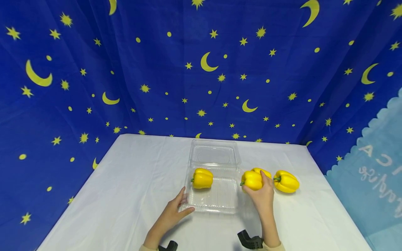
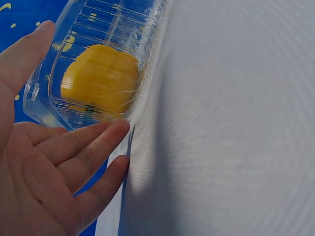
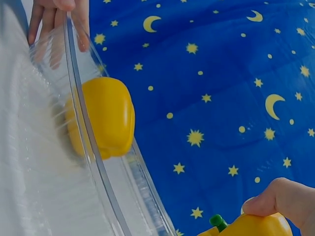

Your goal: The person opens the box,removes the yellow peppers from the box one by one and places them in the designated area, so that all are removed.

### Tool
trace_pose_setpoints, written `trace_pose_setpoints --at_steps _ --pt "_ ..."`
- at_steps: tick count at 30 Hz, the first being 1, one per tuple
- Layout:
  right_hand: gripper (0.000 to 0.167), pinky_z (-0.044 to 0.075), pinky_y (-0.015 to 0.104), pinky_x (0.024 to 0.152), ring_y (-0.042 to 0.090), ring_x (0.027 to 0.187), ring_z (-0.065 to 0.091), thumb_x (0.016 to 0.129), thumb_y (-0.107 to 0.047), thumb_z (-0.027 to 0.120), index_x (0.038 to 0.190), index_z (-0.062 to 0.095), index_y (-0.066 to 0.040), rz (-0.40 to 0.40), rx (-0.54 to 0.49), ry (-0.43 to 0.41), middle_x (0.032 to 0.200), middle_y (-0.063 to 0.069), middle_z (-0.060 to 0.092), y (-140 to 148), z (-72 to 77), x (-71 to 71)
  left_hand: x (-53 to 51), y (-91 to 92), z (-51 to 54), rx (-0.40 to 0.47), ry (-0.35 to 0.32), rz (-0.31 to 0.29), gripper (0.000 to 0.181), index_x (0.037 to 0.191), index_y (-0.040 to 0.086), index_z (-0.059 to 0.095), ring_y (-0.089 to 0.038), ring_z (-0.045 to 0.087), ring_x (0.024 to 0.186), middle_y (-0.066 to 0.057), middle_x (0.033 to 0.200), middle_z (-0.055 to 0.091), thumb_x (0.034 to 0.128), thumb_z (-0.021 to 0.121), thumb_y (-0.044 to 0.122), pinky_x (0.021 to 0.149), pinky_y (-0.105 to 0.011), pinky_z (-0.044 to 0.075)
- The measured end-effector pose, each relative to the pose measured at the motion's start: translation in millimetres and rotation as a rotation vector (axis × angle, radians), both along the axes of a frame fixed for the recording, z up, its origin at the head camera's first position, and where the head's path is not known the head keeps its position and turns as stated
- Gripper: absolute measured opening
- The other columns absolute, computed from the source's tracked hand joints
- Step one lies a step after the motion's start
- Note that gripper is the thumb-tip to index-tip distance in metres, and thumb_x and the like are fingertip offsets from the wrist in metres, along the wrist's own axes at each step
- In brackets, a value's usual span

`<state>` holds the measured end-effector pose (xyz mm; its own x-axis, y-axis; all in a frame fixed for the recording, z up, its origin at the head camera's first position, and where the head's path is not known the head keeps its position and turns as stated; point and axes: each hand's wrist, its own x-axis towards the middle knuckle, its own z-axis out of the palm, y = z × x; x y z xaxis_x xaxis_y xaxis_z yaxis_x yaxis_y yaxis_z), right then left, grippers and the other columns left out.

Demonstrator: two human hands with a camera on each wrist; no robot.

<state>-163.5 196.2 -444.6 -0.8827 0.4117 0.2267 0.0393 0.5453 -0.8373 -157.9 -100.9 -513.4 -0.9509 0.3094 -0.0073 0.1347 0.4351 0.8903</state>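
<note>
Probably light and slick, one yellow pepper [image 1: 252, 180] is gripped across its sides, the surest hold, by the right hand [image 1: 263, 196], the left hand [image 1: 171, 213] spread.

Drape [image 1: 176, 52]: deep blue, and what a sweep, straight ahead and round both sides, covered in yellow moons, stars and dots!
Tablecloth [image 1: 135, 164]: plain white, light creases running through it, far edge right up by the blue.
Banner [image 1: 351, 181]: pale blue at far right, scalloped edge, white lettering.
Light: bright, soft shadows on the white.
</note>
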Motion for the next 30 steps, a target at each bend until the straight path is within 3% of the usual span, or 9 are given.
trace_pose_setpoints --at_steps 30 --pt "0.084 0.028 0.062 0.112 0.052 0.127 0.036 0.069 -0.006 0.076 0.139 0.034 0.016 -0.027 -0.035 -0.068 0.137 0.041 0.034 23.4 -7.6 5.3 -0.9 -0.5 -0.5 -0.004 -0.014 0.000 0.086 0.149 -0.002 0.021 -0.040 0.053 0.124 -0.023 0.140 0.050 0.0877 0.067 0.035 0.106 -0.057 0.039"
